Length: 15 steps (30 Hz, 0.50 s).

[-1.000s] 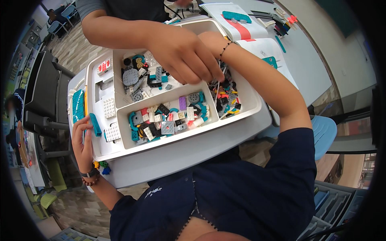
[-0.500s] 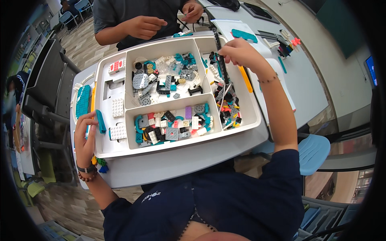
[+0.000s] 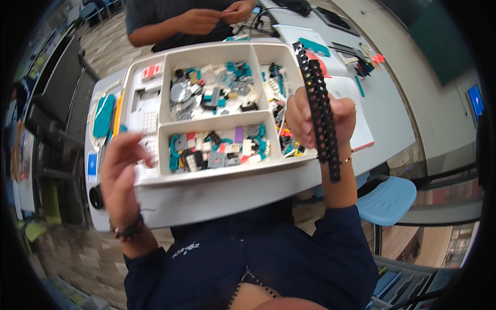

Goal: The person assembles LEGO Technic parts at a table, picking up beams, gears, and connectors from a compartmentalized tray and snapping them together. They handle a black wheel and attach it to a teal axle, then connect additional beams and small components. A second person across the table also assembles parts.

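Note:
My right hand (image 3: 343, 121) is closed round long black perforated building beams (image 3: 321, 111), raised above the right edge of the white sorting tray (image 3: 217, 175). The beams lie side by side and stand out beyond both sides of the fist. My left hand (image 3: 121, 178) hovers at the tray's front left corner, slightly blurred, its fingers apart and nothing visible in them. Just past its fingertips a small teal piece (image 3: 123, 128) shows. White studded bricks (image 3: 150, 122) lie in the tray's left section, partly behind that hand.
Mixed bricks (image 3: 217, 150) fill the tray's compartments. A teal part (image 3: 104, 116) lies on the table's left side, with a black round object (image 3: 96, 197) nearer me. Across the table are another person's hands (image 3: 219, 18). An open booklet (image 3: 351, 93) lies right; a blue chair (image 3: 387, 199) stands beyond.
My right hand has lifted the black beams out of the tray and drawn them nearer. My left hand has let go of the teal beam. The other person's hands have come together.

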Tool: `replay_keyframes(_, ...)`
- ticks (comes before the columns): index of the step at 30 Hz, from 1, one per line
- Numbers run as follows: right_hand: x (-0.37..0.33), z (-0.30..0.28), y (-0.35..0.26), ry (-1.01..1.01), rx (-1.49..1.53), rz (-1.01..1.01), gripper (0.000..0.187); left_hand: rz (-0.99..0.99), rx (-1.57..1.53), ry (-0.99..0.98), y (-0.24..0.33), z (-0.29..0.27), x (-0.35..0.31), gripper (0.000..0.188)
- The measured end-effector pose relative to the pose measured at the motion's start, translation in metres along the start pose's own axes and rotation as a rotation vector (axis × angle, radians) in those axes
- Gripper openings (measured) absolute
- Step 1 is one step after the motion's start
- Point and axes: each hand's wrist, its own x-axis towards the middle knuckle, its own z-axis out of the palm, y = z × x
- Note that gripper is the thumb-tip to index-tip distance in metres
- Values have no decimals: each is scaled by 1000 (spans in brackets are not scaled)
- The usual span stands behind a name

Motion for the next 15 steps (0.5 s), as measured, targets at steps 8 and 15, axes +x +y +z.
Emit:
replay_keyframes(8,11,45,70,10,74,201,40,-206,-294,-345,2,74,16,34)
replay_keyframes(15,16,66,75,173,-72,255,25,-203,-383,-194,-6,66,15,22)
